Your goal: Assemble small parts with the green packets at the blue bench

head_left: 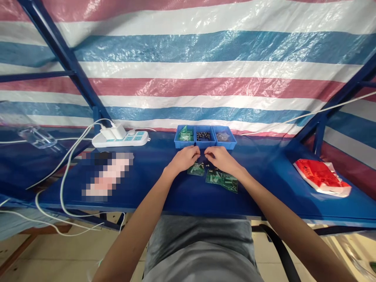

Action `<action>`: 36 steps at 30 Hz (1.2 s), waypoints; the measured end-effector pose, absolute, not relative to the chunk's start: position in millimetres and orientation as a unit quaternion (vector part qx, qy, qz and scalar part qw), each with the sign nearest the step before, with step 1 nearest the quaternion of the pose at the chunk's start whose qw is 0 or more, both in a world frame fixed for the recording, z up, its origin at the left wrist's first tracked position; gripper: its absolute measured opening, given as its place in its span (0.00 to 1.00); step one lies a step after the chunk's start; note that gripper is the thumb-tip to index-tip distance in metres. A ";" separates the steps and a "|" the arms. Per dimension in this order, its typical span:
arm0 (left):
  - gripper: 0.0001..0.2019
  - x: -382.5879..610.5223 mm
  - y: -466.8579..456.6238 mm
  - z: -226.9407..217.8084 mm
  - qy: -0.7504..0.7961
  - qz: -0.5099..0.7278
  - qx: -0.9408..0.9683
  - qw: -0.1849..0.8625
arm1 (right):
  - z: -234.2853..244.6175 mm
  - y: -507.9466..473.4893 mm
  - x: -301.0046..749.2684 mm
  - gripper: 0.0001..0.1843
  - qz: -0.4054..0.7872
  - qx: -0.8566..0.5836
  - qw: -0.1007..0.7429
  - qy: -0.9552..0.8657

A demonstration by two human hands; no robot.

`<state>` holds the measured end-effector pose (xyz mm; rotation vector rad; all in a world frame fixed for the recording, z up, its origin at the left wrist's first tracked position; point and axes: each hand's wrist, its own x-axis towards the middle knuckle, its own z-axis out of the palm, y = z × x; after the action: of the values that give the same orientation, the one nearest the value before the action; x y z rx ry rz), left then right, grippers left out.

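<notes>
My left hand (pixel 185 158) is over the blue table, its fingers curled and thumb and fingertips pinched together. Close by on the right, my right hand (pixel 221 159) is bent in a similar pinch, facing it across a narrow gap. Whatever the fingertips hold is too small to make out. Beneath my left hand lies a green patterned packet (pixel 196 169). More green packets (pixel 222 181) lie in a pile below my right hand, and a few tiny pieces (pixel 207 165) sit between. Just beyond are three joined blue bins (pixel 185 145), holding green packets, small dark parts (pixel 203 136) and pale clear-looking items (pixel 222 136).
A white power strip (pixel 129 140) with plugged-in chargers and trailing white cables (pixel 62 184) is at left. Nearby is a blurred-out object (pixel 110 176). A red and white package (pixel 321 177) lies at right. Striped sheeting (pixel 205 86) and blue frame posts (pixel 63 51) stand behind.
</notes>
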<state>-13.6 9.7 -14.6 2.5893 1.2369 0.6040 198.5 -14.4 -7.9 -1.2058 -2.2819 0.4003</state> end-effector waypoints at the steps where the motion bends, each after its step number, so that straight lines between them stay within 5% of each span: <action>1: 0.07 -13.3 8.7 -14.3 0.416 0.213 0.878 0.106 | -9.1 -13.9 198.2 0.09 0.147 -0.449 0.269 -0.839; 22: 0.10 -6.1 6.0 -13.8 0.381 0.308 0.852 0.184 | -12.5 -11.1 186.6 0.08 0.190 -0.456 0.355 -0.794; 36: 0.08 -5.3 6.8 -13.9 0.451 0.279 0.836 0.143 | -18.4 -3.4 188.5 0.06 0.192 -0.464 0.365 -0.784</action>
<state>-5.3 6.8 -13.9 2.4111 1.3013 0.8041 188.5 -3.4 -18.4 -1.1921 -2.0164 0.4941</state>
